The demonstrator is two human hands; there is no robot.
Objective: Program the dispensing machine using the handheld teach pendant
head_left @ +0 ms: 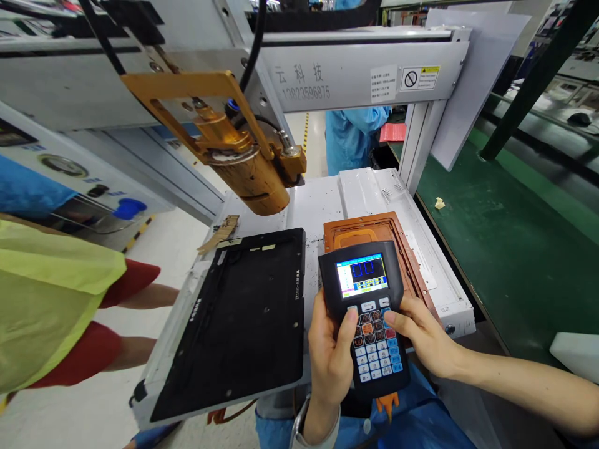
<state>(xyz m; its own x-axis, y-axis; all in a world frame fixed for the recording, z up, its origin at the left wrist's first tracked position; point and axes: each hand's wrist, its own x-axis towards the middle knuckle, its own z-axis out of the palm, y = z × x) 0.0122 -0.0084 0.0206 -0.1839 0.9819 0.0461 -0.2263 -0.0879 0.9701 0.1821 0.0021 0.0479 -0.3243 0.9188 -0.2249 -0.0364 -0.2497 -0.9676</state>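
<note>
A black handheld controller [327, 262] with a lit colour screen [362, 274] and a keypad is held up between both hands. My left hand [330, 349] wraps round its left side, thumb on the upper left keys. On the other side, my right hand [423, 337] grips the edge, with its thumb over the upper right keys. Fingers behind the controller are hidden. Behind it lies an orange-brown frame-like fixture [360, 224], partly covered by the controller. A flat black fixture plate [248, 312] rests to the left on the machine's white bed.
Above the bed hangs a gold-coloured cylinder head [253, 181] on a grey gantry beam [365, 72]. A piece of brown cardboard [219, 232] lies behind the black plate. A person in yellow [56, 287] stands left, another in blue [350, 137] behind. A green bench [505, 237] runs along the right.
</note>
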